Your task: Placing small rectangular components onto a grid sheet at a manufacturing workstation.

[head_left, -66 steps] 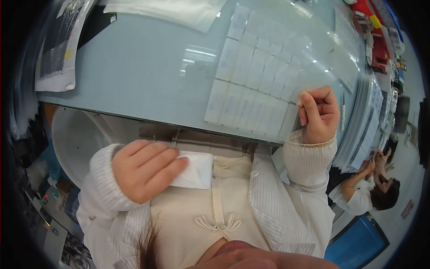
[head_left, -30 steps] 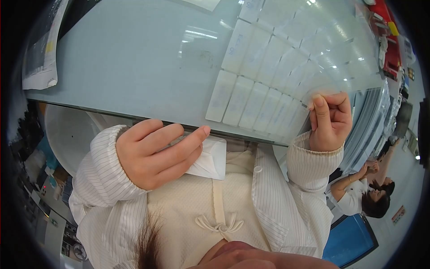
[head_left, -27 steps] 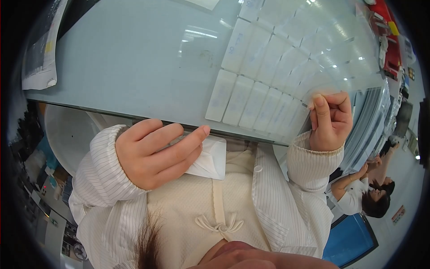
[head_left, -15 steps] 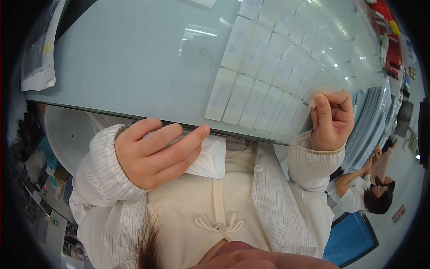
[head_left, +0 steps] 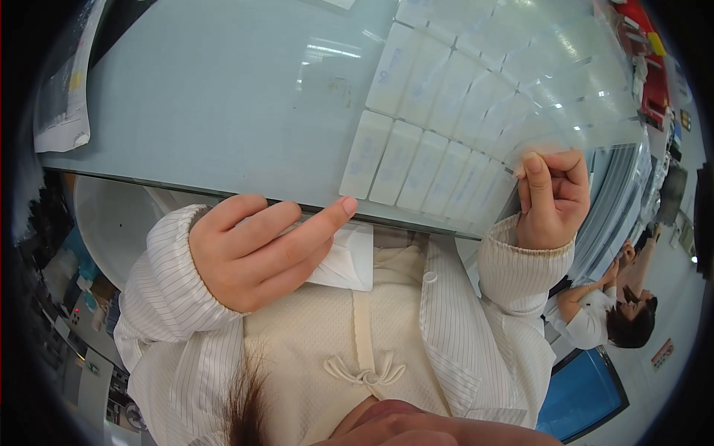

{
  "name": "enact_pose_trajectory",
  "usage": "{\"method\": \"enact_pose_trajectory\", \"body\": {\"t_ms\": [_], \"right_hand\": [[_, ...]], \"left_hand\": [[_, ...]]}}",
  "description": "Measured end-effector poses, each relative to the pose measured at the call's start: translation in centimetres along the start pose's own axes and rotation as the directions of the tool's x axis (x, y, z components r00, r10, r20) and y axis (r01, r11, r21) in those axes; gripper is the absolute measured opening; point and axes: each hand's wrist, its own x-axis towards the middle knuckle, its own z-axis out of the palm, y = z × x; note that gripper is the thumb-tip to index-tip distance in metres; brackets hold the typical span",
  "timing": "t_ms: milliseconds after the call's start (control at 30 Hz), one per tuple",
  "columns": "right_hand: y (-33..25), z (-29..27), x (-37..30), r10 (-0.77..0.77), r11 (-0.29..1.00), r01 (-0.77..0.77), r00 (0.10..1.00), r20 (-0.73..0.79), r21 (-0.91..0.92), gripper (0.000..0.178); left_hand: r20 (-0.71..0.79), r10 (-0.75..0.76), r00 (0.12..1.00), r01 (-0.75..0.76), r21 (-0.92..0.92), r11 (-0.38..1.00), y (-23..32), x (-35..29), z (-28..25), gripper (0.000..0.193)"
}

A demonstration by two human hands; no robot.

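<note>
White folded wipe (head_left: pixel 352 260) is hanging beyond the near edge of the worktop (head_left: pixel 208 97), under the left hand (head_left: pixel 253 253); its curled fingers are apparently gripping the wipe, the thumb being hidden. The index finger is extending and, compared with half a second ago, is reaching slightly farther and to the right. Its tip is now standing just beside the near left panel of the translucent sheet (head_left: pixel 439 111); whether it is touching cannot be told. The shift is bringing the left hand closer to the sheet, which is lying on the right of the worktop. At near right, the right hand (head_left: pixel 554 201) is pinching the sheet between closed fingers. Rows of panels are bearing faint bluish, handwriting-like marks. At far left, a printed packet (head_left: pixel 63 123) is showing print too blurred to read.
</note>
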Motion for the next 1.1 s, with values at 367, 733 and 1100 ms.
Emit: {"method": "enact_pose_trajectory", "body": {"t_ms": [367, 733, 1100], "right_hand": [[0.0, 0.0, 0.0, 0.004, 1.000, -0.005, 1.000, -0.007, -0.012, 0.014], [-0.2, 0.2, 0.1, 0.012, 1.000, -0.012, 1.000, -0.006, -0.014, 0.014], [-0.5, 0.5, 0.2, 0.027, 1.000, -0.027, 1.000, -0.008, -0.012, 0.016]], "left_hand": [[0.039, -0.104, 0.994, 0.105, -0.014, 0.994, 0.6, 0.8, -0.3, 0.018], [0.105, -0.167, 0.980, 0.175, -0.075, 0.982, 0.4, 1.6, -1.4, 0.015], [0.149, -0.208, 0.967, 0.229, -0.141, 0.963, 0.5, 2.4, -1.9, 0.016]]}}
